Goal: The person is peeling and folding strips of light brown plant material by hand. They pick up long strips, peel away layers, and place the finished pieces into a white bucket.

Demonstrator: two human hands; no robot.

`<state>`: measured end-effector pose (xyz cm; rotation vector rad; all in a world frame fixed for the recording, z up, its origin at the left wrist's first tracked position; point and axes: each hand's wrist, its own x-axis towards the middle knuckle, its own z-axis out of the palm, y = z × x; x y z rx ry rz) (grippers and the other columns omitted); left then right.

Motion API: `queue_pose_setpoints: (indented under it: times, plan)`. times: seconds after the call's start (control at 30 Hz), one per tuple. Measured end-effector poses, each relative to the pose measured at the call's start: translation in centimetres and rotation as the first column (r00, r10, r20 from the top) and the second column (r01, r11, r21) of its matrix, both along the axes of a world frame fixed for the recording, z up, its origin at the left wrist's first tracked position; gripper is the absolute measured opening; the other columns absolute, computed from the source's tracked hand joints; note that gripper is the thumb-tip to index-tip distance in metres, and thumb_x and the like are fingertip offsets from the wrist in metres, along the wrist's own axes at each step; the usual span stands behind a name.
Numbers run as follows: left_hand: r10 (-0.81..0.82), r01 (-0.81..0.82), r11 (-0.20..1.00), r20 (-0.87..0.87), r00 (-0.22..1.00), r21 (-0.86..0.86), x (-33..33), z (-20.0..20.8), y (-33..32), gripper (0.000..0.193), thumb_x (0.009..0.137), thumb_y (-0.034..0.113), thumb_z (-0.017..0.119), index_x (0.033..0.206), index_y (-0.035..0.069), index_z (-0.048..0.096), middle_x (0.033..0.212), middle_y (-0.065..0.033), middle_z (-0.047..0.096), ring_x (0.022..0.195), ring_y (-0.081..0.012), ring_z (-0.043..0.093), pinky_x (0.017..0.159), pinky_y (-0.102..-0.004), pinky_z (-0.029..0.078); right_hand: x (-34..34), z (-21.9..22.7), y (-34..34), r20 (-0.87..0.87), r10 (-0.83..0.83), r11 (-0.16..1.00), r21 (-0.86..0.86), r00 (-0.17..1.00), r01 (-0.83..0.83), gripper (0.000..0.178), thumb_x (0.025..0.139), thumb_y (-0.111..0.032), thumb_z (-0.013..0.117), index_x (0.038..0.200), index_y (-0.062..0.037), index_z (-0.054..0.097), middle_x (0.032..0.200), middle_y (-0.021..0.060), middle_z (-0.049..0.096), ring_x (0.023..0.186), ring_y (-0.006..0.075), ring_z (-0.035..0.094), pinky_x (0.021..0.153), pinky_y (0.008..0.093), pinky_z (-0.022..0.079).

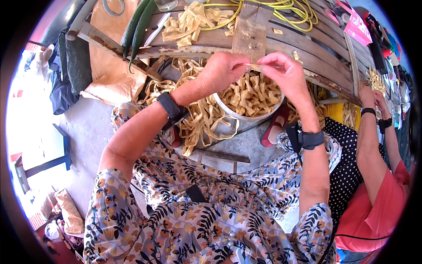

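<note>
Scene shot from wearer's head, wide fisheye, faced down and slightly forward. Fingers (278,59) caught close, above frame centre. Table (303,49) framed beyond fingers, forearms (140,127) and lap (246,185) this side of them. Edges bent, corners blacked out.

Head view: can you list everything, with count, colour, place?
Slatted table: one, brown, top
Board: one, brown, on table
Strip pieces: many, tan, on table
Cord: count unclear, yellow, on table
Long vegetables: two, green, table's left end
Paper: count unclear, brown, upper left
Tub: one, white, centre
Knotted pieces: many, tan, in tub
Long strips: many, tan, left of tub
Thin strip: one, tan, upper centre
Bag: one, pink, upper right
Co-worker: one, red top, right
Shoes: two, red, beside tub
Floral clothing: one outfit, multicoloured, lower centre
Left hand: one, bare, pinching thin strip
Right hand: one, bare, pinching it
</note>
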<state>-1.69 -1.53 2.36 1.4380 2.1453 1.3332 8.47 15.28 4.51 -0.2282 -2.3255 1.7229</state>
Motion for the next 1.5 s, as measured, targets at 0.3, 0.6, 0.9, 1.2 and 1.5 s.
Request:
queue_pose_setpoints:
  times: [0.3,0.6,0.9,1.2,1.5]
  plan:
    - [-0.126,0.146,0.989,-0.518,0.846,-0.002,2.5,-0.4,0.4,0.013,0.069,0.006,0.057,0.081,0.006,0.051,0.060,-0.0098,0.048,0.056,-0.0274,0.053,0.047,-0.0339,0.042,-0.5,-2.7,-0.7,0.401,0.023,0.998,-0.063,0.916,0.003,0.020,0.081,-0.016,0.056,0.076,0.0021,0.062,0.065,0.0068,0.059,0.053,0.0119,0.056,0.046,0.0248,0.049]
    - [-0.010,0.077,0.980,0.342,0.940,-0.183,-1.3,2.2,-2.4,0.010,0.079,0.008,0.058,0.089,0.008,0.059,0.063,0.0030,0.055,0.050,-0.0014,0.044,0.045,-0.0164,0.037,1.1,-1.6,1.3,0.318,-0.136,0.983,0.165,0.938,0.086,0.009,0.073,-0.010,0.063,0.074,-0.0011,0.062,0.055,0.0016,0.056,0.044,0.0054,0.047,0.041,0.0198,0.036]
    - [-0.230,0.317,0.948,0.618,0.752,-0.034,-4.7,2.2,-3.3,0.019,0.083,0.025,0.060,0.081,0.006,0.063,0.072,0.0060,0.055,0.066,-0.0014,0.043,0.059,-0.0186,0.035,1.8,-0.2,-0.9,0.434,0.437,0.891,-0.329,0.788,-0.313,0.014,0.081,-0.011,0.062,0.090,-0.0004,0.064,0.057,-0.0048,0.051,0.042,-0.0001,0.038,0.038,0.0167,0.027]
    - [-0.123,0.286,0.958,0.878,0.462,-0.016,-5.2,0.8,-2.7,0.020,0.081,0.027,0.063,0.086,0.008,0.061,0.071,0.0060,0.051,0.061,-0.0010,0.039,0.053,-0.0147,0.031,2.1,1.6,-3.5,0.252,0.582,0.773,-0.466,0.773,-0.430,0.024,0.083,-0.019,0.061,0.101,-0.0041,0.063,0.054,-0.0077,0.045,0.042,-0.0006,0.037,0.038,0.0158,0.026]
    - [-0.240,0.317,0.946,0.503,0.831,-0.072,-3.9,3.5,-3.8,0.011,0.083,0.014,0.058,0.090,0.005,0.060,0.087,0.0031,0.057,0.082,-0.0046,0.050,0.072,-0.0196,0.041,2.4,-0.1,-1.7,0.257,0.597,0.723,-0.582,0.760,-0.372,0.022,0.083,-0.017,0.060,0.100,-0.0023,0.062,0.050,-0.0094,0.040,0.040,-0.0009,0.034,0.038,0.0156,0.024]
